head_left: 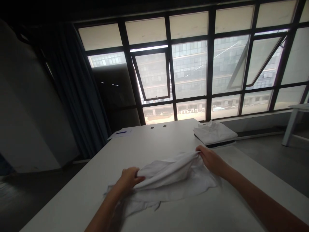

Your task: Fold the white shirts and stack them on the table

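A crumpled white cloth garment lies bunched on the white table, near its front edge. My left hand grips a fold of the cloth on the near left. My right hand pinches its far right edge and lifts it a little off the tabletop. Between the hands the fabric is pulled into a raised ridge. Its lower part spreads loosely toward me, and its shape is hard to make out.
A stack of folded white cloth sits at the table's far right corner, on something dark. A paper with a blue pen lies at the far left. Several tall windows stand beyond the table, and a white table leg shows at right.
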Action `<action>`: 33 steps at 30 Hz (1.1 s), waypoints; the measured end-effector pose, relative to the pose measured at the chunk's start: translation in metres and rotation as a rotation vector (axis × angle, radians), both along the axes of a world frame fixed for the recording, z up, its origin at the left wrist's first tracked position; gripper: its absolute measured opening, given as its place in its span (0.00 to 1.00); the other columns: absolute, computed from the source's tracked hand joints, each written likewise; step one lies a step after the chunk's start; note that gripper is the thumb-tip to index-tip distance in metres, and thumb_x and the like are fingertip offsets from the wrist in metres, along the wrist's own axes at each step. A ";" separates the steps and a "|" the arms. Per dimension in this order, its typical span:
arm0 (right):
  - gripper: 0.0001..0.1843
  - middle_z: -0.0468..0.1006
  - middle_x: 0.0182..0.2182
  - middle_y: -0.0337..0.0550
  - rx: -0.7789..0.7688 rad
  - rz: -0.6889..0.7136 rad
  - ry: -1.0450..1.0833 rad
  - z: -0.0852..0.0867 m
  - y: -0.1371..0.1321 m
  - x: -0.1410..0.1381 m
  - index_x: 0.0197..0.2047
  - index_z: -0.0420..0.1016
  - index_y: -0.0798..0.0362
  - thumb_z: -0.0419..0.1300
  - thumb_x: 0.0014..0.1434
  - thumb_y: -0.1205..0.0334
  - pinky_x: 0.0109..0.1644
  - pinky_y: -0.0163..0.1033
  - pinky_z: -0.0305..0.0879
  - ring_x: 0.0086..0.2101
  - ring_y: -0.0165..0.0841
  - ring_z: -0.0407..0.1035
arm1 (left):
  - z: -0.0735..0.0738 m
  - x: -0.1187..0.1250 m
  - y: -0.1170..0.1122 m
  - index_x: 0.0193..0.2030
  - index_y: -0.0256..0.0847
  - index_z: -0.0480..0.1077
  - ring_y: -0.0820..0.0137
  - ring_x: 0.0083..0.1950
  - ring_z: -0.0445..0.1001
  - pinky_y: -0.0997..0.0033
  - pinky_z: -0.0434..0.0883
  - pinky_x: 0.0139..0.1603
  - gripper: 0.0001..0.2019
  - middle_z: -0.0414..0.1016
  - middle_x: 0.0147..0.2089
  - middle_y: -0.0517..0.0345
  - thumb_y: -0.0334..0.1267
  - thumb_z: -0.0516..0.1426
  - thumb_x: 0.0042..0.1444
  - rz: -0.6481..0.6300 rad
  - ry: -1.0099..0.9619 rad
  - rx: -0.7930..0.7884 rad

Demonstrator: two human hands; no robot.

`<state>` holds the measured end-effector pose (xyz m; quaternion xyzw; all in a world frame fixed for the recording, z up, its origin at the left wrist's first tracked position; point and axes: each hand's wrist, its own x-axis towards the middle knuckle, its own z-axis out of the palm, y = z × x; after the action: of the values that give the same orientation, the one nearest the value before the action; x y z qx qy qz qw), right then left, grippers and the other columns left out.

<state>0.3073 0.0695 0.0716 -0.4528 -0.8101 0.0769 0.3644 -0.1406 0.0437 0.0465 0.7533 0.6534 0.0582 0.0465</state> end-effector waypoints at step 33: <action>0.25 0.79 0.37 0.41 -0.893 0.631 0.626 0.003 -0.006 0.026 0.49 0.76 0.54 0.69 0.49 0.54 0.41 0.38 0.69 0.36 0.36 0.74 | 0.045 0.039 -0.040 0.52 0.41 0.74 0.55 0.54 0.75 0.61 0.73 0.54 0.24 0.79 0.51 0.54 0.51 0.64 0.53 -0.297 -0.857 -0.699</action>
<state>0.3334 0.0637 0.0750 -0.2565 -0.6493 0.6405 0.3198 -0.1018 0.0041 0.0915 0.6859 0.4439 0.1318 0.5614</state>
